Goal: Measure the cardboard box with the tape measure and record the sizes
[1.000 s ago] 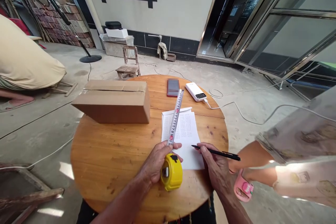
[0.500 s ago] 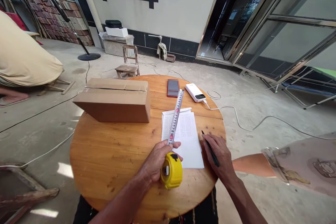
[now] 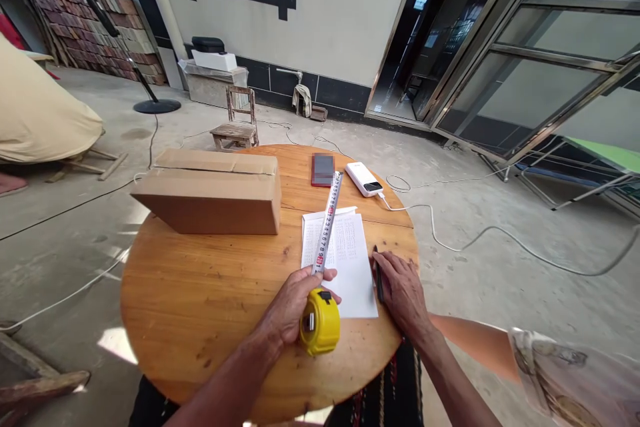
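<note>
My left hand [image 3: 295,303] is closed around a yellow tape measure [image 3: 321,321] near the front of the round table. Its silver blade [image 3: 328,221] is drawn out and points away from me, passing over the sheets of paper [image 3: 353,280]; the far end overlaps a red-edged phone-like device [image 3: 323,169]. My right hand [image 3: 403,287] rests low at the right of the paper. Its fingertips are on a black pen [image 3: 379,277], which lies along the paper's right edge; part of the grip is hidden. Rows of small writing cover the upper sheet.
On the wooden table [image 3: 200,293], a brown cardboard box [image 3: 215,203] stands at the left. A white power bank [image 3: 363,179] with a cable sits at the right back. Another person's arm [image 3: 475,343] reaches in from the right. Behind the table stands a small wooden chair [image 3: 239,127].
The pen has turned from slanting across my right hand to lying beside the paper, under my fingertips. My left hand still holds the tape measure extended. The view has shifted slightly.
</note>
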`<state>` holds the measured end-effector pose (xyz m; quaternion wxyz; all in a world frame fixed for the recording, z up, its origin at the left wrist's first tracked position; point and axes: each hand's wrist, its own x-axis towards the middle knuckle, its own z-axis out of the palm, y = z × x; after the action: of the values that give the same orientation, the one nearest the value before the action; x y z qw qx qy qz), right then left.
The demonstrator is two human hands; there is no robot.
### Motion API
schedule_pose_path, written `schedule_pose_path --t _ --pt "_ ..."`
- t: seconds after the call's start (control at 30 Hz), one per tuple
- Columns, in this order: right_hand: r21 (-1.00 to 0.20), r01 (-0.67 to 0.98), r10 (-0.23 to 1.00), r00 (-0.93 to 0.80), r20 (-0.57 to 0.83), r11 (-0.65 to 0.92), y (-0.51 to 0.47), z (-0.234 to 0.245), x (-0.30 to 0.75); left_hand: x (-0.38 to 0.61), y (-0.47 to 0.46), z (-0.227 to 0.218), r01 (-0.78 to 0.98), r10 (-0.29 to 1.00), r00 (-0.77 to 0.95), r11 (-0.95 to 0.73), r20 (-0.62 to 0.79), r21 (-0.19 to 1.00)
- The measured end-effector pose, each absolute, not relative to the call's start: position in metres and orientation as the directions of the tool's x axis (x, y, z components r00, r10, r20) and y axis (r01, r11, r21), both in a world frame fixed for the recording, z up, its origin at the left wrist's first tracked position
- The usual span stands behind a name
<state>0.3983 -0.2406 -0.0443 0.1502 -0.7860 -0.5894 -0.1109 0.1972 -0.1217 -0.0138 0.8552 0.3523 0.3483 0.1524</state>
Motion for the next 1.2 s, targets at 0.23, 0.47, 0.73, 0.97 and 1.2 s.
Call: schedule_pose_path --t 0.23,0.47,0.73,0.97,1.2 --pt "-0.155 0.958 0.836 0.286 0.468 -0.241 -0.2448 -0.0473 0.3971 0.1961 -0.1225 -0.0102 -0.004 0.498 0.719 0.701 -0.486 0.713" --pt "0.018 0.974 0.889 0.199 0.413 -0.227 -0.2387 -0.0456 0.3959 0.1976 -0.1222 -0.0105 0.004 0.502 0.715 0.694 -0.487 0.720" --pt "-0.142 0.963 0.846 0.267 0.461 -0.227 -0.2402 -0.0506 0.3990 0.1970 -0.1229 -0.0116 0.009 0.500 0.718 0.689 -0.485 0.724" --pt "-0.166 0.948 0.818 0.317 0.480 -0.270 -0.2433 -0.0523 0.3993 0.1964 -0.1236 -0.0125 0.025 0.481 0.736 0.684 -0.476 0.729" --pt "-0.208 0.952 0.806 0.302 0.509 -0.225 -0.2443 -0.0547 0.4011 0.1982 -0.1236 -0.0100 0.005 0.502 0.709 0.699 -0.495 0.715"
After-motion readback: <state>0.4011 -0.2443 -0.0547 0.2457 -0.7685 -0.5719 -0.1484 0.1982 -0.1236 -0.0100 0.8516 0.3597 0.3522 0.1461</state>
